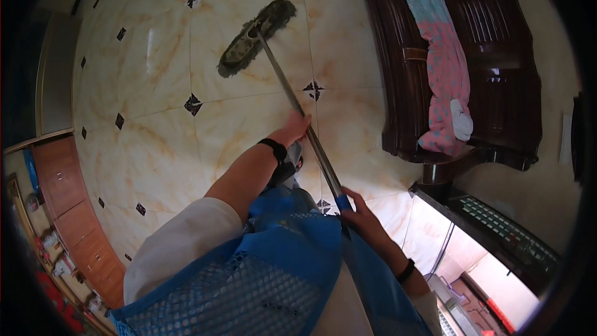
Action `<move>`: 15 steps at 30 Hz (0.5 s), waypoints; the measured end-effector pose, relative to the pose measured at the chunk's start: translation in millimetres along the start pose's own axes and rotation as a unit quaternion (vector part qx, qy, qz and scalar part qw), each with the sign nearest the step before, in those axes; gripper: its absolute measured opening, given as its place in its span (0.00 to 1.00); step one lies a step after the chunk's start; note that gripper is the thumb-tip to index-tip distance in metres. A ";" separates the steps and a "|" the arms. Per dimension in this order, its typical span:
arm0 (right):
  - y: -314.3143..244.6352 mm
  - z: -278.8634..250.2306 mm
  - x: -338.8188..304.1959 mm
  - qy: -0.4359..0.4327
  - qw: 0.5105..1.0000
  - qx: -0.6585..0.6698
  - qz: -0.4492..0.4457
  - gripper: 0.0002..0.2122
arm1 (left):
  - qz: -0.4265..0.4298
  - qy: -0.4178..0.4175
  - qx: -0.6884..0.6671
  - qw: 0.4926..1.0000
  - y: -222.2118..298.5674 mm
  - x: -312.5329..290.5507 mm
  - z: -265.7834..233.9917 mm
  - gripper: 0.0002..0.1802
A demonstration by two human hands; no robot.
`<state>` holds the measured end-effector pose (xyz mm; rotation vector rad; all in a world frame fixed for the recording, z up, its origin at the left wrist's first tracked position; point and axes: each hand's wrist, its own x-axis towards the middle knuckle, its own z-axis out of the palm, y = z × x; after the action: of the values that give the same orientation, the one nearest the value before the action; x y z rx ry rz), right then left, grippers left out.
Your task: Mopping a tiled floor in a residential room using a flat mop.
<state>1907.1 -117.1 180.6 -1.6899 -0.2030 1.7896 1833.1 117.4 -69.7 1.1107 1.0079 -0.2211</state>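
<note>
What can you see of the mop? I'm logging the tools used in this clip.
The mop has a flat, shaggy grey-green head lying on the marbled cream floor tiles, at an angle to the tile lines. A slim, metal-looking pole rises from the head's middle toward the person and ends in a blue grip. The left hand holds the pole midway; the right hand holds it at the blue grip.

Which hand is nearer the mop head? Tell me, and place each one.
Left. The left hand grips the metal handle partway up, closer to the mop head. The right hand holds the blue grip at the handle's near end, farthest from it.
</note>
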 end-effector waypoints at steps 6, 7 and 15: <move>-99.7 -28.9 74.0 -0.027 0.983 0.175 0.042 0.26 | 0.026 0.127 -0.109 0.985 100.4 3.4 -11.3 0.23; -117.8 -34.8 89.1 -0.032 0.985 0.165 0.036 0.26 | 0.045 0.128 -0.149 0.980 115.7 5.9 -12.4 0.22; -197.8 -71.7 195.2 -0.055 0.991 0.125 -0.007 0.28 | 0.035 0.134 -0.104 0.985 184.2 109.4 -77.9 0.18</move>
<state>2053.8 120.0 112.3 -1.4131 -0.0351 1.8171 1962.4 303.0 -41.3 0.9990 1.1994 0.0919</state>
